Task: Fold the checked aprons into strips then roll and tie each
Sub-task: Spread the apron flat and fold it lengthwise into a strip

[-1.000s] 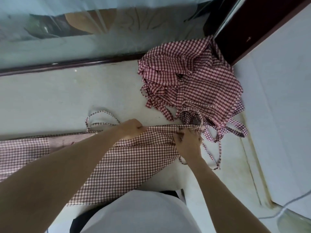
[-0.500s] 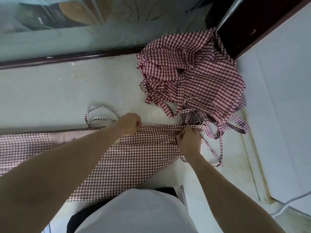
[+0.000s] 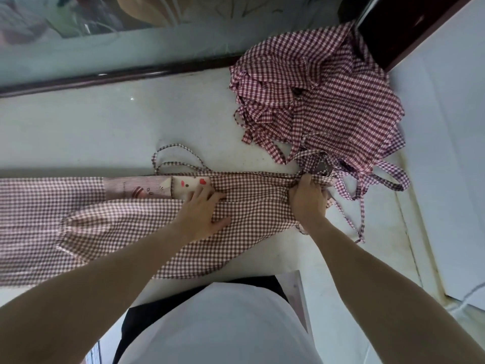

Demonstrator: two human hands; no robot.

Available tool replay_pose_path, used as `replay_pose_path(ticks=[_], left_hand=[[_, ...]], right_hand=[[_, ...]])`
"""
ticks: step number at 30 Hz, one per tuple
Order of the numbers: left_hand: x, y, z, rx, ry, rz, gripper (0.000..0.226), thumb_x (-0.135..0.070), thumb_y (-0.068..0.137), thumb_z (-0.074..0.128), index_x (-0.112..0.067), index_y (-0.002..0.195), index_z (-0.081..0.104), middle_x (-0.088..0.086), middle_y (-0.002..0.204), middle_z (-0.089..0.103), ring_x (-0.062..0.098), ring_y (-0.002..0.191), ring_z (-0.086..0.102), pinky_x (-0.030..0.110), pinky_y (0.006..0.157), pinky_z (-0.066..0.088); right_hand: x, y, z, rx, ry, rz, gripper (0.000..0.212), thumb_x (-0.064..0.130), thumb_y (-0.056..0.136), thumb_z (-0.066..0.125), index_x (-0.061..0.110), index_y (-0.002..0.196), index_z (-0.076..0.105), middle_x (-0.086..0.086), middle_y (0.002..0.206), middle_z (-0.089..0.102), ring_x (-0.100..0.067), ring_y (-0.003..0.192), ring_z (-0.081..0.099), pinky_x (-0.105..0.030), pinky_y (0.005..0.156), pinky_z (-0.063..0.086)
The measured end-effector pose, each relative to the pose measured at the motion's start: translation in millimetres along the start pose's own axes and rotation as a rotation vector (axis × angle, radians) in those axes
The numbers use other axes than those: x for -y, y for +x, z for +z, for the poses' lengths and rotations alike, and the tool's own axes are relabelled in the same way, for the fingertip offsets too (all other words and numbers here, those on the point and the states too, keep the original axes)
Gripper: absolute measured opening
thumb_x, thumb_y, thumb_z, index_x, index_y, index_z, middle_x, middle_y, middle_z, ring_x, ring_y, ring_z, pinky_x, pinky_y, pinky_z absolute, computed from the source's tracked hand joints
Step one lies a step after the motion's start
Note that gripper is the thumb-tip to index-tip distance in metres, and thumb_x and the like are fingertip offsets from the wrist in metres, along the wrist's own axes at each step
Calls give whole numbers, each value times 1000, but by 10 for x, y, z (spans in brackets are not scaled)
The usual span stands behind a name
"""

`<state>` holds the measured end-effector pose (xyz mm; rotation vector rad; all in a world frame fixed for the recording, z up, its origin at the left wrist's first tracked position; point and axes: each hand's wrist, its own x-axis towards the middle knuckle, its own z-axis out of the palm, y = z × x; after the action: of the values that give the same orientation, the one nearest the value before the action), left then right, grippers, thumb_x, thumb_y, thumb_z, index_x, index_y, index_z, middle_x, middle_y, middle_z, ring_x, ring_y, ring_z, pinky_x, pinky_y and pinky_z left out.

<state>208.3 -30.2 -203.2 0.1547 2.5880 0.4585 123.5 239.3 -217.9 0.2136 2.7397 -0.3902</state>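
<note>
A red-and-white checked apron [image 3: 252, 206] lies stretched left to right across the pale counter [image 3: 105, 132], its near edge folded over. A printed pocket patch [image 3: 168, 189] shows near its far edge. My left hand [image 3: 202, 214] lies flat on the middle of the cloth with fingers spread. At the apron's right end my right hand [image 3: 308, 198] grips the bunched top. A thin checked tie [image 3: 175, 160] loops on the counter beyond the apron. More ties [image 3: 362, 216] trail off past my right hand.
A heap of several more checked aprons [image 3: 320, 101] sits at the back right corner, its straps reaching the apron I hold. A dark wooden frame [image 3: 409, 30] and a glass pane [image 3: 131, 35] bound the back. A white wall panel [image 3: 451, 153] stands on the right.
My left hand has let go of the apron's far edge and now lies flat on the cloth, nearer me. The pocket patch has come into view. My right hand keeps its grip.
</note>
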Motion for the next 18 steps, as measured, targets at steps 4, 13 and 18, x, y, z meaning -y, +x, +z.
replay_pose_path(ticks=[4,13,18], left_hand=[[81,-1,-41,5,14,-40,86,-63,83,60,-18,149,29,13,155,18,34,145,14,53,117,14],[182,186,-309,109,40,-78,46,-50,94,42,-18,126,56,6,138,52,31,127,46,55,106,37],[402,188,-375,6,-132,-238,30,-33,97,52,-17,122,58,6,118,65,30,109,61,45,96,48]], right_hand=[[-24,-207,-207,-221,15,-290,26,35,94,56,11,106,53,-10,109,57,-30,107,51,-53,99,42],[39,-266,-357,449,-116,-520,30,46,89,66,18,90,56,7,91,49,-16,94,47,-40,99,41],[193,-61,-471,420,-209,-378,41,58,97,45,19,95,58,1,99,63,-25,102,57,-52,115,24]])
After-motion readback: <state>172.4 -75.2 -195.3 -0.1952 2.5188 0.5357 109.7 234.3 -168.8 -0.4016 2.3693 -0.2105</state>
